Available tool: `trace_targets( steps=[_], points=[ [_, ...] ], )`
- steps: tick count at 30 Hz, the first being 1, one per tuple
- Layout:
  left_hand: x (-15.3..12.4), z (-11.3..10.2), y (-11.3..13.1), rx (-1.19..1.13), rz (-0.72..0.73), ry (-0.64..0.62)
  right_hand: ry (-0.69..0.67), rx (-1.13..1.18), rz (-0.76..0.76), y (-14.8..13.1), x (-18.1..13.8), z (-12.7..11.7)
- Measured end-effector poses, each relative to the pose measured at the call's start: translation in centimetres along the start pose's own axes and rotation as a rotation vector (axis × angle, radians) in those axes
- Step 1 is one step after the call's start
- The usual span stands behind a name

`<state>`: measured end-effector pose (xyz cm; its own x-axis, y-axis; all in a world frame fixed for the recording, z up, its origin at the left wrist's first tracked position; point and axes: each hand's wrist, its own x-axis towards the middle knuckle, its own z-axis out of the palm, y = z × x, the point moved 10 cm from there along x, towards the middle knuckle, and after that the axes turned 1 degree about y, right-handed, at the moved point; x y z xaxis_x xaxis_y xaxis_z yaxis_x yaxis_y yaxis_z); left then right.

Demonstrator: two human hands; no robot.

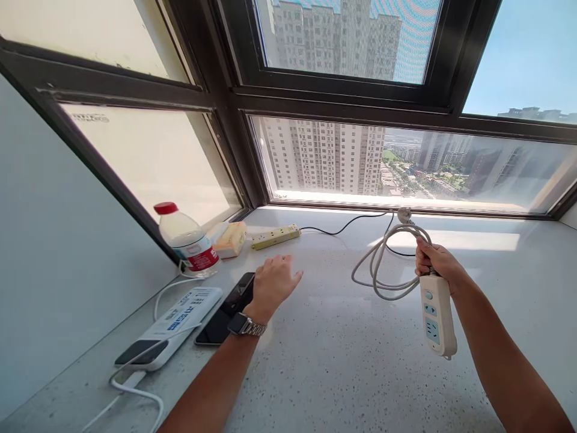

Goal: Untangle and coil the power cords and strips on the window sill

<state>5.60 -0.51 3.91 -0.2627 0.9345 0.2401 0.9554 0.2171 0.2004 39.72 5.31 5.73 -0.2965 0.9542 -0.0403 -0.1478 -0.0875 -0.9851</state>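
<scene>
My right hand (436, 262) is closed around the top of a white power strip (436, 315) and its coiled grey cable (386, 260), holding them above the speckled sill (342, 355); the plug (404, 214) sticks up at the back. My left hand (271, 282), with a metal watch (246, 326) on the wrist, hovers with fingers loosely spread over a black phone (228, 308). It holds nothing. A second, yellowish power strip (276, 236) lies further back with a black cord (347, 224) running right.
A plastic bottle with a red cap (186, 240) stands at the left by a yellow packet (231, 239). A white box (183, 314), a small dark device (140, 352) and a white cable (139, 392) lie along the left wall. Dark window frames enclose the sill.
</scene>
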Motion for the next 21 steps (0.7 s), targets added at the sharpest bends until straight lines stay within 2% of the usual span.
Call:
trace_targets(
  steps=[1, 3, 4, 6, 10, 13, 18, 20, 21],
  points=[
    [-0.2, 0.1, -3.1, 0.112, -0.082, -0.013, 0.038, 0.006, -0.020, -0.4, -0.1, -0.6],
    [-0.8, 1.4, -8.2, 0.176, -0.195, -0.126, 0.087, 0.009, -0.053, -1.2, -0.4, -1.4],
    [-1.0, 2.2, -9.6, 0.162, -0.196, -0.175, 0.100, 0.007, -0.068, -1.6, -0.5, -1.5],
    [-1.2, 3.1, -11.1, 0.125, -0.189, -0.188, 0.108, 0.002, -0.100, -2.2, -0.7, -1.6],
    [-1.0, 3.0, -11.1, 0.090, -0.220, -0.125, 0.140, 0.024, -0.123, -2.2, -1.0, -2.7],
    [-0.8, 2.4, -10.5, 0.062, -0.217, -0.140, 0.234, 0.061, -0.112, -1.5, -1.7, -5.4],
    [-0.9, 1.4, -10.3, 0.039, -0.217, -0.110, 0.406, -0.040, -0.086, -1.5, -4.5, -13.9],
    [-0.9, 1.5, -10.5, 0.022, -0.229, -0.104, 0.497, -0.249, -0.131, -2.9, -5.6, -18.4],
    [-1.0, 1.6, -10.6, 0.013, -0.238, -0.107, 0.560, -0.426, -0.223, -4.4, -6.3, -20.5]
  ],
)
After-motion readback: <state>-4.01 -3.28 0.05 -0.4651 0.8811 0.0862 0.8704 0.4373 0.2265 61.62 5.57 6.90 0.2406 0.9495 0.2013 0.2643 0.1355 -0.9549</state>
